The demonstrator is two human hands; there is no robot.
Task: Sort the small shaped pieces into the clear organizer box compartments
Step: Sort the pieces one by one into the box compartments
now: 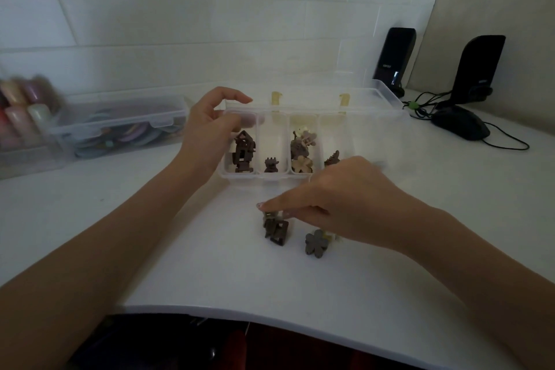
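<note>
1. Two hands are in view: the left hand [210, 126] rests against the left end of the clear organizer box [300, 144], thumb and fingers curled over its corner wall, gripping it
2. The right hand [339, 204] reaches down in front of the box, its fingertips [264, 205] pinching the top of a dark square-framed piece [275, 230] that stands on the tabletop [210, 273]
3. Two loose pieces show plainly on the tabletop: the square-framed one under the right fingertips and a grey flower piece [315, 243] just beside the right palm; something pale peeks out behind the flower, too hidden to name
4. The box shows four filled compartments: nearest the left hand, a heap of dark square pieces [244, 153], count unclear; next, one small dark piece [271, 164]; then several flower pieces [302, 150]; then one dark piece [332, 158], just behind the right knuckles
5. Left of the left hand stand two more clear containers: a closed box [120, 126] of coloured items and a blurred one [21, 117] at the frame's edge
6. Beyond the right hand, well apart, are two black speakers [395, 57] and one black mouse [461, 123] with cables
7. Bare tabletop lies between the forearms down to the curved near edge, and to the right of the right wrist
</note>
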